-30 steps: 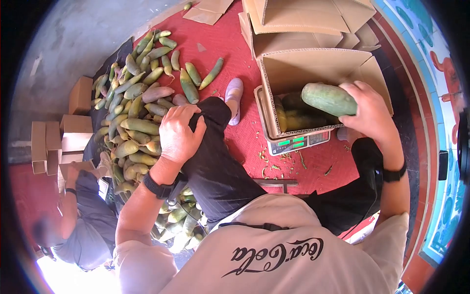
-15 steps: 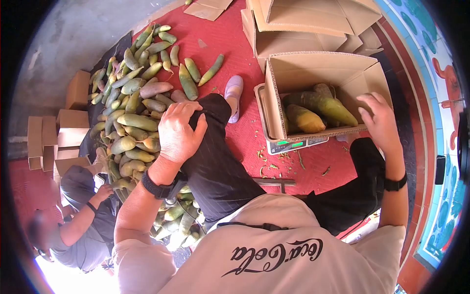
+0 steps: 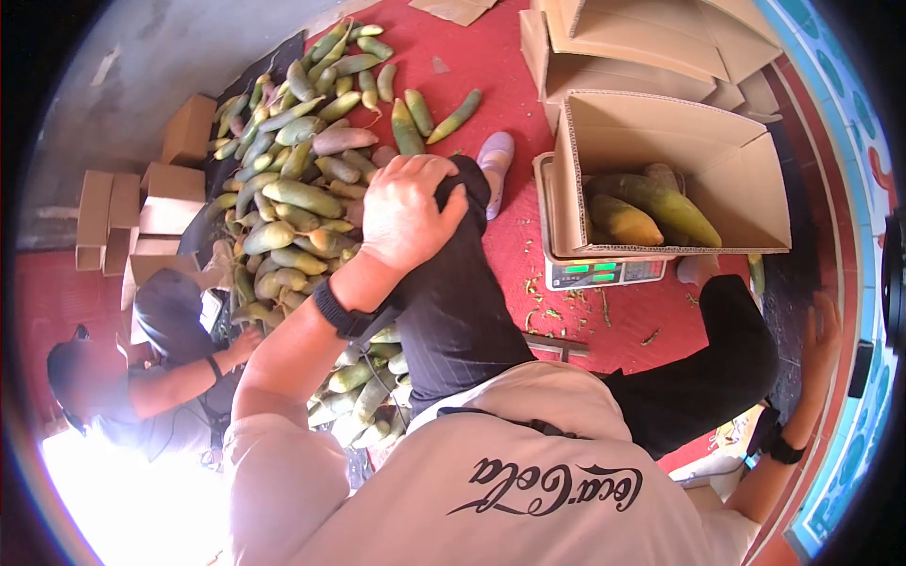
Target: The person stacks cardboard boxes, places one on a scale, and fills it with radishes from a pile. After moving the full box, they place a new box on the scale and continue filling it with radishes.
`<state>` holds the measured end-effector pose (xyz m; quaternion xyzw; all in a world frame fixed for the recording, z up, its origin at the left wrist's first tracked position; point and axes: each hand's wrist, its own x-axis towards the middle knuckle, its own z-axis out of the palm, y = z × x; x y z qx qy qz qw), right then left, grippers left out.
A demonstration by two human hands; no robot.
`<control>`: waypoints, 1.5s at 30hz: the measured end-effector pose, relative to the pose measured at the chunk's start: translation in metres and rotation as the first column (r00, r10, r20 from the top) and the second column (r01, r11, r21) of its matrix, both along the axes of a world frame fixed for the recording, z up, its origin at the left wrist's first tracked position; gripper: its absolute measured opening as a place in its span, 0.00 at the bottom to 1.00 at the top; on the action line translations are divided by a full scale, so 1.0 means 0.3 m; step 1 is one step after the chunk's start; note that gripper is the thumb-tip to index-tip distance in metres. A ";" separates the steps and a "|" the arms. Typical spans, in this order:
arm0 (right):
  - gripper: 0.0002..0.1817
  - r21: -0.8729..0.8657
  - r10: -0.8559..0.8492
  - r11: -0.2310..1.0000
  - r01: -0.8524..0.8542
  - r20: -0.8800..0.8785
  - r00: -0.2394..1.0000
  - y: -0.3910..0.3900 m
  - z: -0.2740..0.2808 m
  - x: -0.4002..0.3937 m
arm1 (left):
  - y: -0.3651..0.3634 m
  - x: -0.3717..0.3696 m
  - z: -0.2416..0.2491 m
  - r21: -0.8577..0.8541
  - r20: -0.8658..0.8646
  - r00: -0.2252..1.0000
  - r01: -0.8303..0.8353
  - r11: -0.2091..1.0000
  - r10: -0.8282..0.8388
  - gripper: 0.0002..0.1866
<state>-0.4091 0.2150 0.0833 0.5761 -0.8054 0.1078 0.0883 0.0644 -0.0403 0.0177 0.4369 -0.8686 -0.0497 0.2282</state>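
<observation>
My left hand [image 3: 412,209] rests on my left knee, thumb spread from the fingers, holding nothing. Away to the right, my right hand [image 3: 821,330] is raised beside the tiled wall edge, fingers apart and nothing in it. Between them an open cardboard box [image 3: 661,123] stands on a digital scale [image 3: 604,274] with green lit digits. Inside lie several large green radishes [image 3: 694,215], one with a yellowish end [image 3: 628,222]. A big heap of green radishes [image 3: 302,196] covers the floor beyond and left of my left hand.
Empty cardboard boxes [image 3: 651,42] are stacked behind the box on the scale. More small boxes [image 3: 175,198] stand at the left wall. Another person [image 3: 175,387] sits at the lower left, one hand near the heap. Leaf scraps lie on the red floor [image 3: 510,255].
My right hand has moved from beside the box's right side, down and to the right toward the wall. My left hand stays on the knee. The whole view has shifted somewhat.
</observation>
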 end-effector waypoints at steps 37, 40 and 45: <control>0.15 -0.031 -0.021 0.999 0.020 -0.042 0.999 0.061 -0.281 -0.004 | 0.068 0.766 -0.649 0.389 0.379 0.734 -0.679 0.623 0.563 0.19; 0.15 -0.014 -0.030 0.999 0.030 -0.038 0.999 0.064 -0.283 -0.004 | 0.079 0.823 -0.681 0.460 0.397 0.708 -0.704 0.541 0.583 0.18; 0.15 0.013 -0.037 0.999 0.037 -0.034 0.999 0.072 -0.283 -0.003 | 0.160 1.009 -0.779 0.480 0.473 0.679 -0.733 0.482 0.561 0.15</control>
